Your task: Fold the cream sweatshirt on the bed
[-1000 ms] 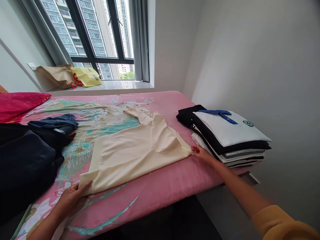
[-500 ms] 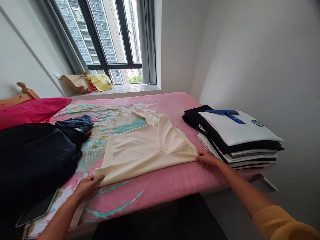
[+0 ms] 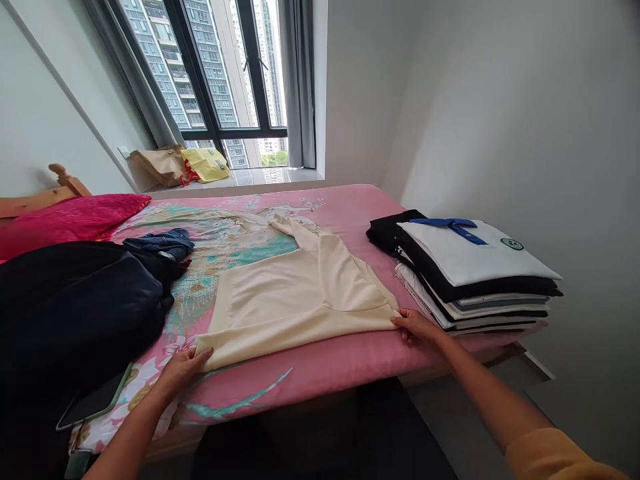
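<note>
My left hand and right hand pinch the cream shirt corners; uneven pulling would probably skew the fold.

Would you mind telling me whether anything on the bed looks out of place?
The phone lies at the bed's near edge, partly under the dark clothes, where it might slip off.

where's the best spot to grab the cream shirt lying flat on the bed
Probably the two near corners of the cream shirt, from the bed's front edge. It lies flat, half folded, its long near edge facing the person; the left hand and right hand rest at those corners.
</note>
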`<state>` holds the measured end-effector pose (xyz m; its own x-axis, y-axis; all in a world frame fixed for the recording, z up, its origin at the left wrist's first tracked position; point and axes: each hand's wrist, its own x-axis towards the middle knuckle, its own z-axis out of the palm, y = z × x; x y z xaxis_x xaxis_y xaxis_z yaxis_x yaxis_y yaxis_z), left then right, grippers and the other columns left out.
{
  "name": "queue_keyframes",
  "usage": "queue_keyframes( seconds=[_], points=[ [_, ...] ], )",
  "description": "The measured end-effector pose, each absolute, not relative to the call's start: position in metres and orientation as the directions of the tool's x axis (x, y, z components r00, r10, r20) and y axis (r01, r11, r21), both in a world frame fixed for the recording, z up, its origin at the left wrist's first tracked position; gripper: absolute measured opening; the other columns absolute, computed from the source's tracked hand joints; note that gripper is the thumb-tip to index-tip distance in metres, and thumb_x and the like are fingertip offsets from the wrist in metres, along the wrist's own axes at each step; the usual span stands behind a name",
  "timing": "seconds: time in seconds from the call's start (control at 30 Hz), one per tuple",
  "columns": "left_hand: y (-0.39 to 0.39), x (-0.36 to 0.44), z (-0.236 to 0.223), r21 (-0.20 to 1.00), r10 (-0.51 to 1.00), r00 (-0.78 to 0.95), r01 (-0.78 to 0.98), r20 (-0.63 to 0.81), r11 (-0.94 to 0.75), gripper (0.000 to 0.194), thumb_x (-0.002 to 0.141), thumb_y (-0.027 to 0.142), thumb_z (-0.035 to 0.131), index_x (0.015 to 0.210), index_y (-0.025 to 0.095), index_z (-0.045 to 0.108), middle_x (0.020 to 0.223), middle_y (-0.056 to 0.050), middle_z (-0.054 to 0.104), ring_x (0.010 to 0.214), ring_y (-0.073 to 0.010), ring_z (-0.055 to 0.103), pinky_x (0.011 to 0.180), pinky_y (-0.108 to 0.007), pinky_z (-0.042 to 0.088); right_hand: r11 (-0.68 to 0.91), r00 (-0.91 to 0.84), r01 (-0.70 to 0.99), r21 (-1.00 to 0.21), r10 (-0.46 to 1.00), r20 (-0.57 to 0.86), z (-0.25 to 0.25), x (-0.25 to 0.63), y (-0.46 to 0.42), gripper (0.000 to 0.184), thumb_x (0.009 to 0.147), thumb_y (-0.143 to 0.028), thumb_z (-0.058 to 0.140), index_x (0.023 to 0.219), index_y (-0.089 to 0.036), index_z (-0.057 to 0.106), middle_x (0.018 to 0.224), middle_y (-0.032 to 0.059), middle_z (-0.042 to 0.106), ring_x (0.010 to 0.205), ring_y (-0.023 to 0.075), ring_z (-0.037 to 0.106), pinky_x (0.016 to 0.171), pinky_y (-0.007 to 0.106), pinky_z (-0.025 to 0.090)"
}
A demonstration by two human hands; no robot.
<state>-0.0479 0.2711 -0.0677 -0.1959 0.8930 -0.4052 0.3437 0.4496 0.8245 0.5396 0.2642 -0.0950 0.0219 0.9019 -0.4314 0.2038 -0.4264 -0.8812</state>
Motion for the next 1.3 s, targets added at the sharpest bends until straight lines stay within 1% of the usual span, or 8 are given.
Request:
queue_keyframes(
  seconds=[0.4,0.7,0.8,0.9,1.0,1.1,1.2,1.3],
  points=[
    [0.205,-0.046,-0.058,0.699,0.908,-0.248,0.580,-0.338,0.419,0.040,0.061,0.056,0.064,0.073,0.018,0.066,0.049,0.002,0.059,0.048,-0.0166,0.053,0.043,-0.023,0.036,-0.424,0.034,0.345,-0.837,0.897,-0.441,-0.116,0.558,0.215,0.037,0.071,-0.051,0.055,0.088,-0.018,0.054,0.045,-0.0069,0.047,0.036,0.0089,0.041,0.038,0.021,0.028],
    [0.198,-0.048,-0.066,0.613,0.930,-0.256,0.700,-0.263,0.366,0.044,0.068,0.058,0.057,0.083,0.019,0.069,0.075,-0.001,0.070,0.075,-0.0223,0.063,0.062,-0.025,0.043,-0.471,0.237,0.370,-0.801,0.881,-0.409,-0.123,0.551,0.204,0.039,0.072,-0.050,0.053,0.094,-0.018,0.056,0.052,-0.0019,0.055,0.040,0.0133,0.049,0.040,0.024,0.034],
    [0.190,-0.045,-0.062,0.507,0.940,-0.332,0.798,-0.081,0.325,0.050,0.074,0.058,0.051,0.102,0.019,0.065,0.083,-0.003,0.069,0.082,-0.0240,0.063,0.072,-0.029,0.045,-0.427,0.437,0.498,-0.755,0.875,-0.207,-0.113,0.548,0.199,0.037,0.072,-0.047,0.055,0.097,-0.019,0.054,0.080,0.0080,0.066,0.061,0.0203,0.062,0.053,0.031,0.047],
    [0.178,-0.031,-0.058,0.397,0.908,-0.278,0.907,0.314,0.140,0.048,0.083,0.049,0.046,0.114,0.015,0.058,0.097,-0.009,0.067,0.094,-0.0247,0.060,0.087,-0.036,0.044,-0.267,0.486,0.660,-0.702,0.864,0.128,-0.091,0.527,0.185,0.033,0.080,-0.048,0.050,0.101,-0.023,0.053,0.098,0.0114,0.065,0.080,0.0254,0.063,0.071,0.037,0.051],
    [0.172,-0.004,-0.058,0.287,0.896,0.093,0.929,0.434,-0.235,0.036,0.091,0.035,0.037,0.112,0.019,0.061,0.109,-0.009,0.065,0.107,-0.0208,0.057,0.098,-0.035,0.041,-0.025,0.317,0.690,-0.724,0.909,0.271,-0.068,0.478,0.173,0.027,0.088,-0.046,0.040,0.100,-0.026,0.053,0.103,0.0109,0.063,0.085,0.0244,0.062,0.074,0.036,0.052],
    [0.173,0.025,-0.067,0.180,0.871,0.426,0.863,0.244,-0.472,0.039,0.094,0.032,0.032,0.125,0.024,0.055,0.130,-0.005,0.057,0.125,-0.0190,0.046,0.108,-0.037,0.030,0.335,-0.098,0.669,-0.663,0.924,0.369,-0.064,0.422,0.173,0.025,0.091,-0.038,0.038,0.102,-0.026,0.057,0.109,0.0079,0.063,0.104,0.0228,0.058,0.093,0.037,0.047],
    [0.178,0.039,-0.081,0.086,0.902,0.427,0.898,0.066,-0.432,0.054,0.091,0.049,0.036,0.139,0.026,0.038,0.147,-0.006,0.037,0.138,-0.0234,0.028,0.114,-0.048,0.008,0.522,-0.418,0.694,-0.495,0.853,0.313,-0.085,0.393,0.184,0.036,0.091,-0.034,0.038,0.123,-0.023,0.052,0.129,0.0072,0.055,0.126,0.0233,0.043,0.109,0.045,0.030],
    [0.183,0.038,-0.089,0.071,0.952,0.307,0.949,-0.008,-0.306,0.069,0.086,0.060,0.037,0.143,0.023,0.030,0.151,-0.009,0.026,0.140,-0.0263,0.019,0.112,-0.053,-0.005,0.492,-0.443,0.795,-0.354,0.870,0.215,-0.117,0.394,0.195,0.051,0.090,-0.038,0.042,0.138,-0.020,0.039,0.145,0.0079,0.038,0.136,0.0257,0.028,0.111,0.053,0.019]
  ],
)
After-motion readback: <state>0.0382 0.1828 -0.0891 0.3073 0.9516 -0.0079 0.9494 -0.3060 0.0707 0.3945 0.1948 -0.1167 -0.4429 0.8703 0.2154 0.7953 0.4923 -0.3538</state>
